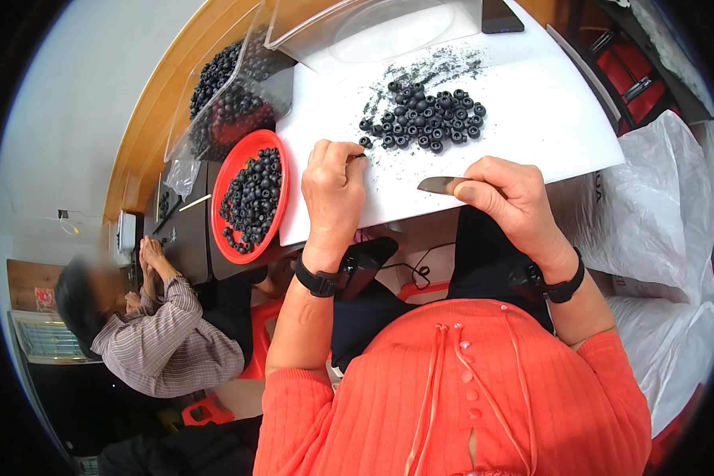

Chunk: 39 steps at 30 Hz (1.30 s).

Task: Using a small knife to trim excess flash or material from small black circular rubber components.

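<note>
My right hand (500, 194) is closed round a small knife (439, 185), its blade pointing left above the front edge of the white board (547, 119). My left hand (333, 186) is closed in a pinch at the board's left part. A bit of something black shows at its fingertips, mostly hidden by the fingers; it may be one of the round pieces. Beyond both hands lies a loose pile of small round black pieces (428, 119) with hollows in them. Black crumbs are scattered on the board around the pile.
Left of the board stands a red plastic basin (284, 170) holding many similar black pieces. Behind it, a clear plastic bin (250, 55) holds more. Another clear bin (373, 32) and a dark phone (501, 16) sit at the back. A co-worker (166, 333) sits at left; white plastic bags (642, 206) stand right.
</note>
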Tool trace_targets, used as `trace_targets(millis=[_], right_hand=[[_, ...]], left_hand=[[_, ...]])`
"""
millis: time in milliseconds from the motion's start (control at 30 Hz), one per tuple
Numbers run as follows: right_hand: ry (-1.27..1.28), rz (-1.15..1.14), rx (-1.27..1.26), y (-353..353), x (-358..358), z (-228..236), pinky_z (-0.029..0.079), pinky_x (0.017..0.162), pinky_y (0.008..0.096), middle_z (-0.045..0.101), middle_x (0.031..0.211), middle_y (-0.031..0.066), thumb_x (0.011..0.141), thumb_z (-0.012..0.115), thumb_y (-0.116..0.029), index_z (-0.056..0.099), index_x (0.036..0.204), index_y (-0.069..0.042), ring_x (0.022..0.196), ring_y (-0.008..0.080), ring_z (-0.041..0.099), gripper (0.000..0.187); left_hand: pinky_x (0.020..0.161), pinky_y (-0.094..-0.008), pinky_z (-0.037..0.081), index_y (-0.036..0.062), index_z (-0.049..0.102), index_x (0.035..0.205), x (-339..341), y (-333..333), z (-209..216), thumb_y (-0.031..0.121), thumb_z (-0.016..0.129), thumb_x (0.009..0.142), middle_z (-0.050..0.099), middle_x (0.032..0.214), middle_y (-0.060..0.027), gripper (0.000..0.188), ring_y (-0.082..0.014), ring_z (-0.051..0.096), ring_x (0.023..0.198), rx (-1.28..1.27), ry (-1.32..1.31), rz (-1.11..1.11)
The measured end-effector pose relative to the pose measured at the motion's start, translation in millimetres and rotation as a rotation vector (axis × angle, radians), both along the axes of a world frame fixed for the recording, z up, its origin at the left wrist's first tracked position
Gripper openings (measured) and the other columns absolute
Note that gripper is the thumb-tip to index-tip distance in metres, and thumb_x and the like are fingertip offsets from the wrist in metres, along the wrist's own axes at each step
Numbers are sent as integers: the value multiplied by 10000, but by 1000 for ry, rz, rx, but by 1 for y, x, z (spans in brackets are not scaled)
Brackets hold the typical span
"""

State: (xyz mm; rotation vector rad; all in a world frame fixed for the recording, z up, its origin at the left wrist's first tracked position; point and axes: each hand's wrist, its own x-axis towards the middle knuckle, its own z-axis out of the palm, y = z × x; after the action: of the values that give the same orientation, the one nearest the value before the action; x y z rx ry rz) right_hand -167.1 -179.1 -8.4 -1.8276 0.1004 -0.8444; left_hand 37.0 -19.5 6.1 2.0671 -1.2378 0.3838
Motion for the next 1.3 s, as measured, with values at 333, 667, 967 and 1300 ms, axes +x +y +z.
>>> trace_targets(millis=[333, 667, 967, 1300], right_hand=[[3, -31, -22, 3, 2, -3, 402, 540, 270, 603, 658, 46, 953, 731, -231, 706, 859, 1, 583, 107, 520, 251], [-1, -25, 13, 3, 2, -3, 395, 537, 257, 605, 659, 41, 952, 729, -214, 717, 864, 1, 584, 94, 517, 232], [-5, -23, 11, 2, 2, -3, 393, 533, 267, 595, 661, 43, 947, 736, -228, 715, 854, -12, 573, 102, 500, 236], [21, -34, 6, 2, 2, -3, 379, 523, 274, 581, 647, 44, 946, 733, -220, 716, 852, -11, 561, 100, 489, 229]], left_hand=[[592, -305, 458, 21, 656, 894, -23, 8, 2, -87, 728, 779, 636, 812, -68, 173, -164, 564, 636, -27, 24, -191], [637, -368, 482, 24, 662, 874, -21, 8, 1, -69, 735, 760, 601, 830, -96, 164, -257, 596, 746, -31, -71, -101], [737, -450, 495, 4, 660, 881, -19, -8, 10, -5, 690, 828, 581, 853, -137, 62, -354, 594, 877, 212, -295, -71], [746, -460, 497, -5, 663, 920, -28, 0, 10, -4, 691, 832, 577, 907, -149, 92, -367, 585, 900, 222, -261, -88]])
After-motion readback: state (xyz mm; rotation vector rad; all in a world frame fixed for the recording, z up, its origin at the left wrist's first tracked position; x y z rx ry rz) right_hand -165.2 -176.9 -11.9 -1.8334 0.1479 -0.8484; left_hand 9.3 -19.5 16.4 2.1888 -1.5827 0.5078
